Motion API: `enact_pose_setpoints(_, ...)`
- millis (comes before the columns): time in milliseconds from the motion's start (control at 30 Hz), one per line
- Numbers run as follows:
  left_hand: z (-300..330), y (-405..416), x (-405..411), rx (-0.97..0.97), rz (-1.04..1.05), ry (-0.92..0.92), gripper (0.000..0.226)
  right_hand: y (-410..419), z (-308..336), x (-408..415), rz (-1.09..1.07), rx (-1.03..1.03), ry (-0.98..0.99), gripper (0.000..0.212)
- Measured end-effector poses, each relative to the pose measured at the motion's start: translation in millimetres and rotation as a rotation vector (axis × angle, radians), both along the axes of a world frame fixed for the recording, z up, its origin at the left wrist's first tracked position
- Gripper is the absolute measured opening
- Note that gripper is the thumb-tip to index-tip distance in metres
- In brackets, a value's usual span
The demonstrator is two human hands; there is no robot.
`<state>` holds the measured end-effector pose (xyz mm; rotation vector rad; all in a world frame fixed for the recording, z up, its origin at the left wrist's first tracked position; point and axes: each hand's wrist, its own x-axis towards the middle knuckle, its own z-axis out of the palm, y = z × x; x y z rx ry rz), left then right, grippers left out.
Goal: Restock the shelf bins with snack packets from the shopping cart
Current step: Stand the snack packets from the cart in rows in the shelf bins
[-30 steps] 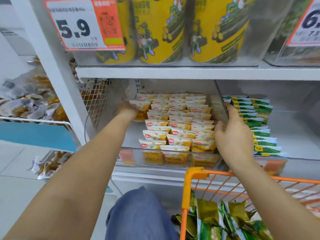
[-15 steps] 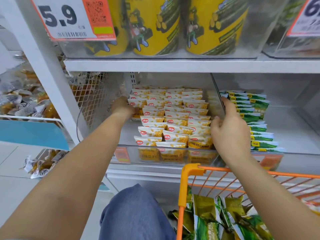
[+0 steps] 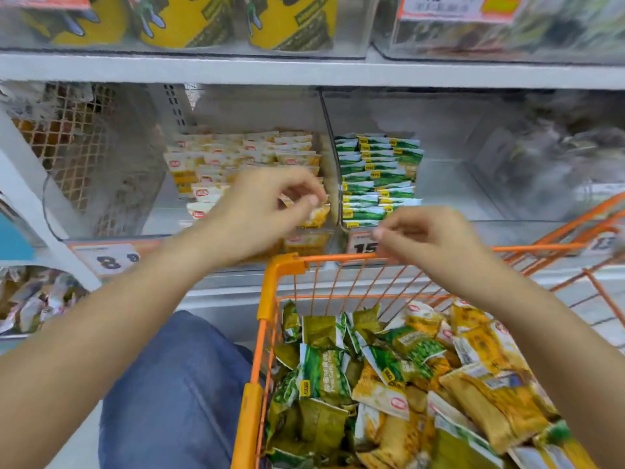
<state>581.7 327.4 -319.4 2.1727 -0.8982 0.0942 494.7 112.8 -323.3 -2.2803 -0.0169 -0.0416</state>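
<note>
While both hands are now hanging in front of the shelf rather than reaching into it, the left hand (image 3: 260, 211) is hovering at the centre of the frame before the yellow packets (image 3: 243, 157), its fingers curled loosely; I cannot tell whether the fingertips are pinching the corner of a front packet or nothing at all, as the blur is hiding it. The right hand (image 3: 429, 242) is sitting just right of centre, above the front rim of the shopping cart (image 3: 280, 265), fingers also bent and apparently holding nothing. A second ago the left hand was pressing deep at the back left of the yellow rows and the right was gripping the clear divider (image 3: 329, 137) between the bins; both are now pulled back toward the cart, and the view is tilting downward. To my eye that means the tidying of the yellow bin is finished and the next grab is coming. The stock is waiting in the lower right of the frame: a loose heap of snack packets (image 3: 389, 377), green and yellow mixed, filling the cart. The green packets (image 3: 375, 174) in the bin right of the divider are standing in a narrow column, with bare bin floor beside them, so that bin looks the hungrier one.
</note>
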Motion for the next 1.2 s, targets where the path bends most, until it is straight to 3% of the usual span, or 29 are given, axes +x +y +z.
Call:
enact_pose_setpoints(67, -11.3, -27.7, -26.5, 0.178, -0.235, 0.077, 0.01, -5.0, -11.3, -15.3, 0.159, -0.308, 0.269, 0.013)
enact_pose_setpoints(133, -26.9, -53.9, -39.9, 0.495, -0.399, 0.165, 0.026, -8.4, -29.3, -26.3, 0.245, -0.673, 0.526, 0.038)
enact_pose_setpoints(200, -41.7, -73.6, -47.0, 0.793, -0.475, 0.222, 0.044, -13.6, -48.1, -33.6, 0.271, -0.881, 0.687, 0.059)
enact_pose_setpoints(267, -54.0, -81.9, -46.5, 0.91, -0.472, 0.241, 0.053, -17.6, -63.4, -38.2, 0.283, -0.874, 0.801, 0.073)
enact_pose_setpoints(333, -60.0, -80.3, -41.7, 0.88, -0.457, 0.32, 0.054, -18.3, -72.8, -39.9, 0.332, -0.874, 0.835, 0.077)
enact_pose_setpoints(433, -62.5, -72.4, -35.6, 0.817, -0.4, 0.395, 0.054, -16.1, -76.1, -37.6, 0.378, -0.9, 0.739, 0.047)
enact_pose_setpoints(500, -64.3, -69.6, -35.8, 0.802, -0.386, 0.38, 0.053, -20.1, -70.8, -32.8, 0.343, -0.794, 0.663, 0.029)
enact_pose_setpoints(600, -62.7, -69.5, -38.7, 0.757, -0.397, 0.387, 0.056, -35.0, -47.4, -26.6, 0.272, -0.579, 0.6, 0.026)
enact_pose_setpoints(700, -52.2, -71.4, -41.8, 0.621, -0.379, 0.425, 0.064, -53.9, -28.0, -25.9, 0.216, -0.239, 0.477, 0.024)
enact_pose_setpoints(767, -44.0, -72.2, -44.2, 0.443, -0.353, 0.547, 0.067, -58.8, -14.6, -29.1, 0.183, 0.007, 0.38, 0.025)
enact_pose_setpoints(867, -35.5, -72.3, -46.8, 0.131, -0.393, 0.888, 0.058, -58.7, 0.9, -34.0, 0.163, 0.293, 0.222, 0.029)
enact_pose_setpoints(967, -31.8, -70.9, -46.3, -0.13, -0.374, 1.02, 0.043, -55.5, 6.1, -36.9, 0.169, 0.392, 0.163, 0.039)
enact_pose_setpoints(1100, -35.1, -69.4, -42.9, -0.304, -0.278, 0.909, 0.042, -53.9, 7.7, -39.8, 0.046, 0.474, 0.054, 0.053)
enact_pose_setpoints(1200, -35.0, -69.3, -44.0, -0.313, -0.246, 0.822, 0.036, -48.5, 4.3, -37.8, -0.032, 0.499, -0.011, 0.037)
